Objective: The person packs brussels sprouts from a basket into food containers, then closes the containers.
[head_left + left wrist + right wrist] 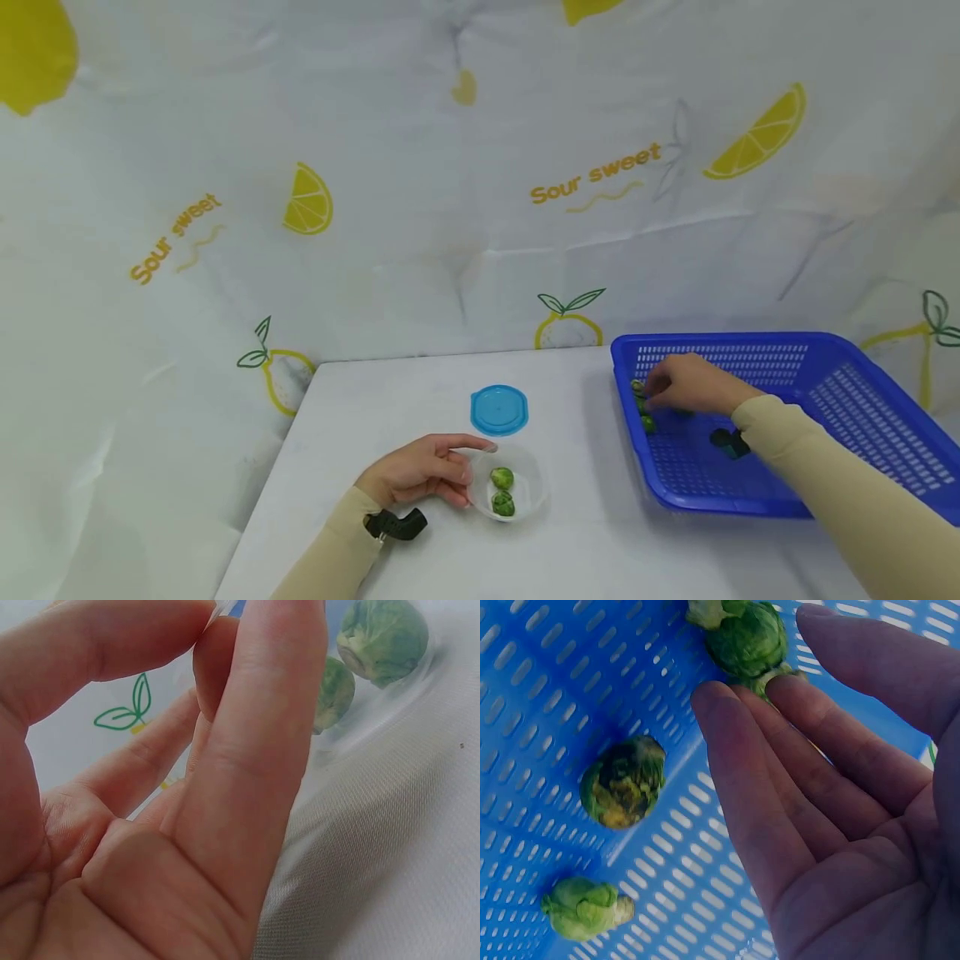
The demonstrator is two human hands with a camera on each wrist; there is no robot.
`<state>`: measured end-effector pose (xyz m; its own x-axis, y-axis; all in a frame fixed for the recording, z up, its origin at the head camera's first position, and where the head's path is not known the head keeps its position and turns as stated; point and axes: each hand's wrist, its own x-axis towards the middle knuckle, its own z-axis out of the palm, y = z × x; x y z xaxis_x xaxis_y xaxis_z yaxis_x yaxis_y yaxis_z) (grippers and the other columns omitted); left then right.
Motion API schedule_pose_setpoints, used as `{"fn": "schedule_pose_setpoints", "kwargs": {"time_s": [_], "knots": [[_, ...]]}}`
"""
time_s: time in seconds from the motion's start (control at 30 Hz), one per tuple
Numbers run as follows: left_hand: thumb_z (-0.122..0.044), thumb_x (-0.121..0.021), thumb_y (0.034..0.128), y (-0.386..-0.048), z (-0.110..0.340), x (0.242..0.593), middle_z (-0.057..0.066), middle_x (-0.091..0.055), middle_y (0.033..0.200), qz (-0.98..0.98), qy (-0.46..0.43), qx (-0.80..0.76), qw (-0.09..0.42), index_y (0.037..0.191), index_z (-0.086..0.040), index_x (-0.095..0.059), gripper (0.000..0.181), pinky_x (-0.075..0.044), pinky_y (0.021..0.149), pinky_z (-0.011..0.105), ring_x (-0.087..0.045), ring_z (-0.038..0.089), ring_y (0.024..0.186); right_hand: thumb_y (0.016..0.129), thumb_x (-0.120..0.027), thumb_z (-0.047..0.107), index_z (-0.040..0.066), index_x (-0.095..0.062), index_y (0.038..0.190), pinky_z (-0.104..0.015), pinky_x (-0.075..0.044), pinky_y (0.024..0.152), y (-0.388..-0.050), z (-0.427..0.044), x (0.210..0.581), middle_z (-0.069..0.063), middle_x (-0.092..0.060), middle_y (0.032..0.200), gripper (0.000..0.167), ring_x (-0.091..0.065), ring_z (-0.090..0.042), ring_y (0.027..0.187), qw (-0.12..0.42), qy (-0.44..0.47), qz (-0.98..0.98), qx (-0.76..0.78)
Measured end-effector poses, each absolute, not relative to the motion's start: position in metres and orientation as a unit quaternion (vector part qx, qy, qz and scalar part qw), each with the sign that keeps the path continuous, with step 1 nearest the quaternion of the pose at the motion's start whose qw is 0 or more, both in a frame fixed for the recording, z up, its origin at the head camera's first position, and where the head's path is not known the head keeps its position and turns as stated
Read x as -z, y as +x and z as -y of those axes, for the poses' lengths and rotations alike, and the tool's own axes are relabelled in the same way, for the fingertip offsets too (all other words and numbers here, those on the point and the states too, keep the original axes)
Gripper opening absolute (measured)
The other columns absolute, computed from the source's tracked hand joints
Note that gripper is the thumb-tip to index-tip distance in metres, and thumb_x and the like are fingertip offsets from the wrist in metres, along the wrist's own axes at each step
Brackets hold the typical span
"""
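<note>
My left hand (427, 471) holds the left side of a clear round plastic bowl (531, 481), its index finger lying along the rim. Two Brussels sprouts (502, 478) sit in the bowl. Inside a blue basket (750, 340), my right hand (693, 385) reaches down by the left wall with thumb and fingers apart. In the right wrist view, its fingertips are beside a green Brussels sprout (750, 641), partly hidden by them; whether they touch cannot be told. A sprout with a brown and yellow patch (622, 784) and a paler one (585, 909) lie along the basket's wall.
A blue lid (498, 410) lies flat on the white table (585, 550) behind the bowl. At the back hangs a white cloth (420, 208) printed with lemons. The basket stands at the table's right, its high slotted walls around the right hand.
</note>
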<state>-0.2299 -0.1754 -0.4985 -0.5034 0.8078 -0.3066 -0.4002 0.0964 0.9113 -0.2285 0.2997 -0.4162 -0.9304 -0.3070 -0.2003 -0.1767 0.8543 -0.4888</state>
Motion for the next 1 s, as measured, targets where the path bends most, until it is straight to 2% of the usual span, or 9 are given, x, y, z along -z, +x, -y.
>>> {"fn": "schedule_pose_setpoints", "kwargs": {"time_s": [0.13,0.3,0.63,1.0], "knots": [[-0.006,-0.073,0.0979,-0.230,0.175,0.498,0.001,-0.073,0.086,-0.573,0.175,-0.650,0.467,0.160,-0.010,-0.052,0.065,-0.070,0.082,0.034,-0.081,0.016,0.081,0.088,-0.087,0.020,-0.001,-0.080,0.110,-0.046,-0.067,0.082,-0.231,-0.295,0.417,-0.009,-0.080,0.101,0.031,-0.073,-0.021,0.091,0.136,-0.120,-0.957,0.226],[-0.006,-0.072,0.0986,-0.231,0.175,0.499,0.000,-0.073,0.084,-0.570,0.174,-0.651,0.469,0.159,-0.011,-0.054,0.063,-0.070,0.082,0.033,-0.081,0.016,0.082,0.085,-0.089,0.023,0.001,-0.081,0.103,-0.045,-0.065,0.078,-0.234,-0.292,0.420,-0.007,-0.080,0.096,0.029,-0.072,-0.021,0.086,0.124,-0.112,-0.963,0.213],[-0.003,-0.071,0.0989,-0.231,0.176,0.499,0.002,-0.074,0.085,-0.568,0.172,-0.657,0.465,0.158,-0.010,-0.055,0.062,-0.070,0.081,0.034,-0.081,0.017,0.082,0.081,-0.091,0.021,0.005,-0.081,0.087,-0.034,-0.058,0.065,-0.237,-0.282,0.431,-0.003,-0.077,0.083,0.019,-0.065,-0.017,0.075,0.066,-0.108,-0.969,0.214],[-0.004,-0.072,0.0983,-0.230,0.176,0.499,0.002,-0.074,0.087,-0.569,0.175,-0.656,0.464,0.158,-0.010,-0.055,0.062,-0.070,0.080,0.034,-0.081,0.017,0.082,0.080,-0.091,0.017,0.004,-0.081,0.092,-0.041,-0.062,0.071,-0.234,-0.286,0.430,-0.005,-0.078,0.089,0.020,-0.069,-0.020,0.082,0.075,-0.101,-0.967,0.220]]}}
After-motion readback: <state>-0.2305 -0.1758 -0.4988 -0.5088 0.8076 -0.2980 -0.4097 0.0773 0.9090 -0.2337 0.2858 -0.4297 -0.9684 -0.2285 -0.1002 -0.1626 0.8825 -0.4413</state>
